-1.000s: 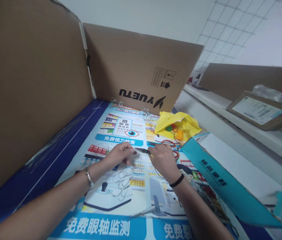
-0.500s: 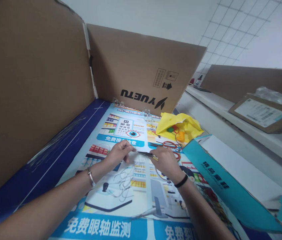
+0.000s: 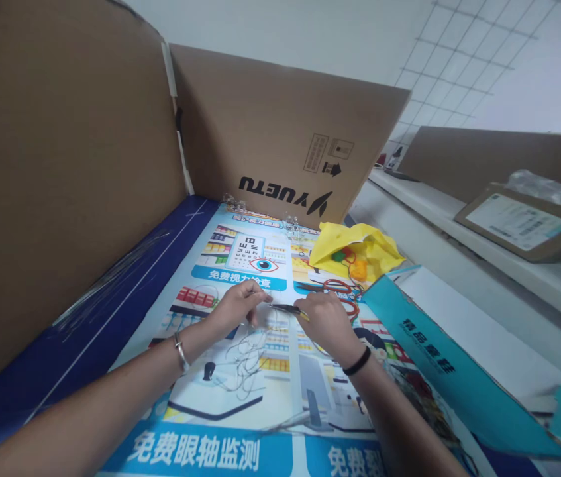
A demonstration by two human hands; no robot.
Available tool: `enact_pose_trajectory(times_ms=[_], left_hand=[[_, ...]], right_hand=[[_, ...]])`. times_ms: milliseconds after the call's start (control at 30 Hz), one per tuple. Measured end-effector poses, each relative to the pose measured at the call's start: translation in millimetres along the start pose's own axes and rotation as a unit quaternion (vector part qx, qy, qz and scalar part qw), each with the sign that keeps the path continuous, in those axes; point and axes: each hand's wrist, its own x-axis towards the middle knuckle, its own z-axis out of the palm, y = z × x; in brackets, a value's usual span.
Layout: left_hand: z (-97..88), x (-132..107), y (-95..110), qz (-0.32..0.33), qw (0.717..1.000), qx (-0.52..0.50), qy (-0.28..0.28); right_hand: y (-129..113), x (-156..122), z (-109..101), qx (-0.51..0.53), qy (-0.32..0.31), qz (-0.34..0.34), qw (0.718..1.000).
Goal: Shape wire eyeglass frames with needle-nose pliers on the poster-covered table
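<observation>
My left hand (image 3: pixel 241 305) is closed in a pinch on a thin silvery wire, only a short bit of which shows at the fingertips. My right hand (image 3: pixel 327 324) grips needle-nose pliers (image 3: pixel 285 308) with dark jaws and a bit of yellow on the handle. The jaws point left and reach the left fingertips; whether they bite on the wire is too small to tell. Below the hands, a tangle of thin wire pieces (image 3: pixel 248 364) lies on the printed poster (image 3: pixel 280 411). Behind the right hand are scissors (image 3: pixel 337 286) with red handles, partly hidden.
A yellow bag (image 3: pixel 374 242) with green and orange thread lies beyond the scissors. On the right stands a teal box (image 3: pixel 424 344). Cardboard panels (image 3: pixel 270 132) wall off the back and left. Small wire bundles (image 3: pixel 293 228) sit by the back panel; more wires (image 3: pixel 106 285) lie left.
The pliers have shifted slightly left, closer to the left fingertips, and the right hand has moved a little with them. The left hand stays nearly in place.
</observation>
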Motion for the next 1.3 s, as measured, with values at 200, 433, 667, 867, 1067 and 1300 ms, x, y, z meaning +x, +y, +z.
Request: enact_pose_trajectory(times_ms=[200,433,667,867,1067,1300], left_hand=[[2.0,0.5,-3.2,-0.012,1.000,-0.016,-0.010],[0.9,1.3,-5.4,-0.013,0.999,-0.043,-0.002],[-1.8,1.6,-4.7,-0.024,0.999,-0.044,-0.008],[-2.6,1.7,-6.5,-0.030,0.998,-0.045,-0.015],[-3.1,2.5,-6.0,-0.046,0.998,-0.050,-0.010],[-2.6,1.9,-6.5,-0.047,0.998,-0.033,-0.028]], right_hand=[[-5.0,-0.9,0.5,-0.006,0.009,-0.004,1.000],[-3.7,-1.8,-9.1,-0.009,0.011,-0.004,1.000],[3.3,-1.3,-13.1,0.009,-0.010,0.013,1.000],[3.9,-0.8,-10.6,0.014,-0.012,0.013,1.000],[7.8,-0.5,-8.4,0.037,-0.010,0.020,0.999],[4.1,-0.1,-1.6,0.052,0.000,0.020,0.998]])
